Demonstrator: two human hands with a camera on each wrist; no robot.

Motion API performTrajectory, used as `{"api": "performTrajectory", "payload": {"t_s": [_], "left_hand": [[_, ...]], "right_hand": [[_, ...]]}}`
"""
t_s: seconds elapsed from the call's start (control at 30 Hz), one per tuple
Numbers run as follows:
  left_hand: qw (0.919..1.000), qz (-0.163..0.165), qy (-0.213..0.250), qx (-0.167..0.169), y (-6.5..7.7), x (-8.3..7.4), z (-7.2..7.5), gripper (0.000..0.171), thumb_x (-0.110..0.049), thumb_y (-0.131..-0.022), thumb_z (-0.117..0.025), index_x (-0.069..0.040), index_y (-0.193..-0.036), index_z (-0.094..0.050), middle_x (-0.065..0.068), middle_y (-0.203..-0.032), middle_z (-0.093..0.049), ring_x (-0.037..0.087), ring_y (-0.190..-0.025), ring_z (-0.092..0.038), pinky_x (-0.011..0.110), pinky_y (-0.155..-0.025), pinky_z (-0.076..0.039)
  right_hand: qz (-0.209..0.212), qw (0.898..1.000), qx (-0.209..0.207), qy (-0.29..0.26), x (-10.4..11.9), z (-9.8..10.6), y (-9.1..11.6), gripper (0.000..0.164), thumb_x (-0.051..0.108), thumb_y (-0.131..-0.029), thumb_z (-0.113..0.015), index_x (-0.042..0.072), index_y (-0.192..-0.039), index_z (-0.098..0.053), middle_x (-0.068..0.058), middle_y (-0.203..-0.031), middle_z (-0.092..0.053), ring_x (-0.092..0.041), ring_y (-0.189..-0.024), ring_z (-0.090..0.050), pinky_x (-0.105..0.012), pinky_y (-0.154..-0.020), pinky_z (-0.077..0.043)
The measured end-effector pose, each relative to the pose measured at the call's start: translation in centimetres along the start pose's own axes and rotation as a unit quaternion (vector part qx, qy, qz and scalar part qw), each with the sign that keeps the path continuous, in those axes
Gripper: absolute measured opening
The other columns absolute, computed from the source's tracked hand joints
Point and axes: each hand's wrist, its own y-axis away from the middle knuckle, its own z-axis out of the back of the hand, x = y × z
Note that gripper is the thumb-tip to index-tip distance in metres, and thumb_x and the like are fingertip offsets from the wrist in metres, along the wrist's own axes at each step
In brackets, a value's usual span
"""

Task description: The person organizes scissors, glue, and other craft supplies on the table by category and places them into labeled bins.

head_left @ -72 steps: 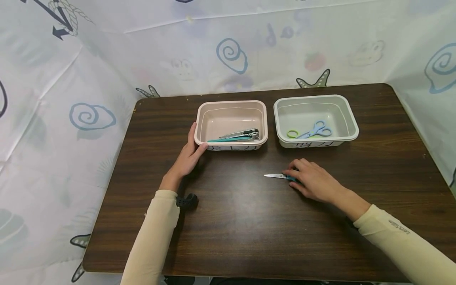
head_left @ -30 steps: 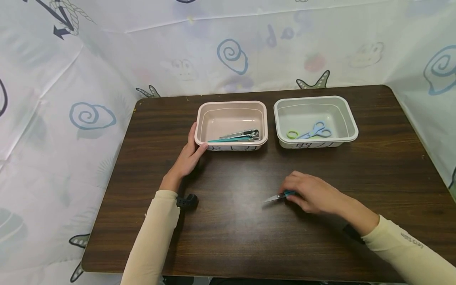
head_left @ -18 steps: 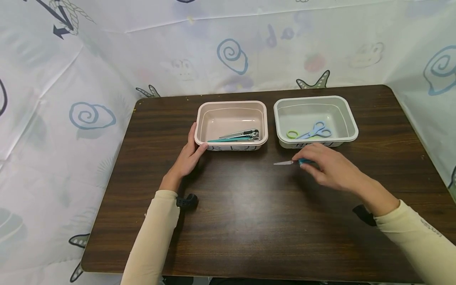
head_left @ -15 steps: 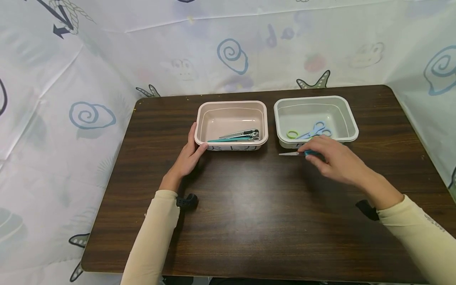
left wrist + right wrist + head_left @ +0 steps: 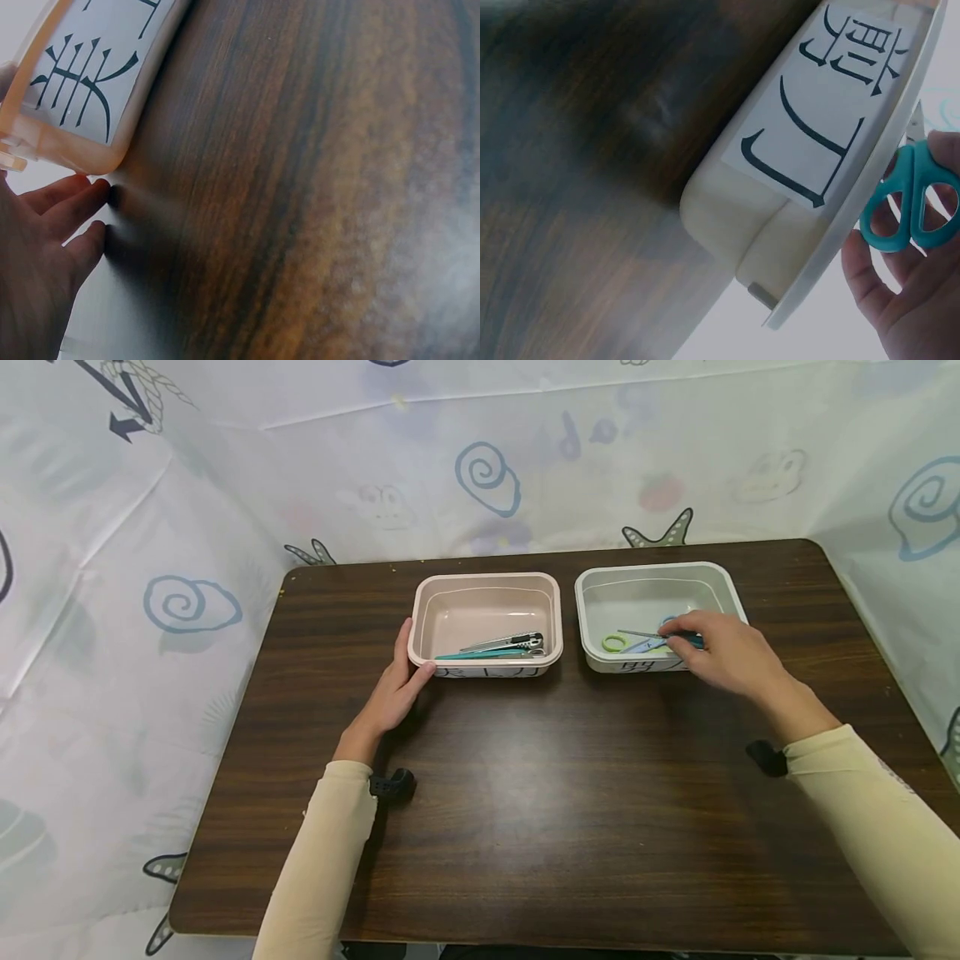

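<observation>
My right hand point(image 5: 723, 652) holds teal-handled scissors point(image 5: 904, 169) by the handles, over the front part of the pale grey-green bin point(image 5: 652, 570). Their blades point left, above light blue scissors point(image 5: 647, 645) and a lime-green handle ring point(image 5: 614, 643) inside that bin. Part of the blue scissors is hidden behind my fingers. At the front left corner of the pink bin point(image 5: 487, 602), my left hand point(image 5: 386, 697) rests with its thumb at the front rim and fingers along the side. A box cutter point(image 5: 502, 642) and a slim teal tool point(image 5: 480, 654) lie in the pink bin.
Both bins stand side by side toward the back of the dark wooden table point(image 5: 487, 827), with a narrow gap between them. Paper labels with black characters are on their fronts. A white patterned curtain point(image 5: 337, 485) hangs behind and beside the table.
My right hand has carried the teal scissors from the table in front of the bins, back and rightward, to over the grey-green bin. My left hand has stayed at the pink bin.
</observation>
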Motion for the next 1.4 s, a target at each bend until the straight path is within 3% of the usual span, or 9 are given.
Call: {"api": "performTrajectory", "payload": {"t_s": [0.13, 0.3, 0.7, 0.9, 1.1, 1.27, 1.4], "left_hand": [[1.0, -0.002, 0.001, -0.001, 0.0, -0.2, 0.0, 0.078, -0.009, -0.101, -0.052, -0.009, -0.158, 0.002, 0.022, -0.161, -0.012, 0.039, -0.141, -0.027, 0.056, -0.111, -0.022], [1.0, -0.002, 0.002, -0.002, 0.0, 0.0, 0.0, 0.078, -0.01, -0.101, -0.052, -0.01, -0.158, 0.002, 0.021, -0.161, -0.011, 0.038, -0.141, -0.027, 0.056, -0.111, -0.022], [1.0, 0.006, 0.001, 0.0, 0.0, -0.1, 0.1, 0.078, -0.011, -0.101, -0.051, -0.011, -0.158, 0.002, 0.019, -0.161, -0.011, 0.038, -0.141, -0.028, 0.055, -0.111, -0.022], [1.0, 0.005, 0.001, 0.001, 0.1, -0.2, 0.1, 0.078, -0.011, -0.101, -0.052, -0.01, -0.158, 0.002, 0.021, -0.161, -0.011, 0.039, -0.141, -0.027, 0.056, -0.111, -0.021], [1.0, 0.009, 0.002, 0.002, 0.1, -0.2, 0.1, 0.078, -0.012, -0.102, -0.051, -0.011, -0.158, 0.002, 0.02, -0.161, -0.011, 0.038, -0.141, -0.027, 0.056, -0.111, -0.021], [0.9999, 0.012, -0.002, 0.002, 0.1, -0.1, 0.1, 0.078, -0.012, -0.102, -0.052, -0.011, -0.158, 0.002, 0.019, -0.161, -0.012, 0.038, -0.14, -0.029, 0.056, -0.111, -0.023], [0.9999, 0.013, -0.003, -0.004, 0.2, -0.3, 0.0, 0.077, -0.012, -0.102, -0.052, -0.011, -0.158, 0.001, 0.02, -0.161, -0.013, 0.038, -0.14, -0.029, 0.056, -0.111, -0.023]], "right_hand": [[-0.016, 0.999, 0.03, 0.004, -0.2, 0.1, -0.6, 0.029, 0.026, -0.1, -0.055, 0.011, -0.12, -0.07, -0.014, -0.12, -0.065, -0.032, -0.1, -0.058, -0.057, -0.082, -0.042], [-0.006, 0.999, 0.054, 0.0, -0.6, -0.2, -1.1, 0.028, 0.023, -0.101, -0.052, 0.009, -0.117, -0.071, -0.015, -0.116, -0.067, -0.03, -0.097, -0.059, -0.053, -0.085, -0.042], [0.013, 0.997, 0.065, -0.032, -1.5, -0.9, -1.7, 0.031, 0.018, -0.104, -0.045, 0.003, -0.117, -0.068, -0.017, -0.115, -0.066, -0.034, -0.103, -0.059, -0.054, -0.091, -0.04], [0.026, 0.997, 0.052, -0.05, -2.0, -1.1, -1.6, 0.03, 0.015, -0.103, -0.046, -0.001, -0.115, -0.068, -0.019, -0.115, -0.065, -0.035, -0.109, -0.057, -0.054, -0.096, -0.038], [0.011, 0.998, 0.033, -0.056, -1.7, -0.6, -1.0, 0.034, 0.02, -0.105, -0.043, 0.0, -0.12, -0.066, -0.021, -0.122, -0.062, -0.037, -0.116, -0.053, -0.057, -0.097, -0.035], [-0.005, 0.999, -0.01, -0.05, -1.5, -0.2, -0.3, 0.036, 0.026, -0.105, -0.043, 0.005, -0.124, -0.065, -0.019, -0.127, -0.061, -0.04, -0.123, -0.049, -0.061, -0.096, -0.034], [-0.005, 0.996, -0.057, -0.063, -1.6, 0.0, 0.2, 0.035, 0.024, -0.105, -0.044, 0.004, -0.121, -0.067, -0.019, -0.124, -0.062, -0.04, -0.118, -0.051, -0.06, -0.094, -0.035]]}}
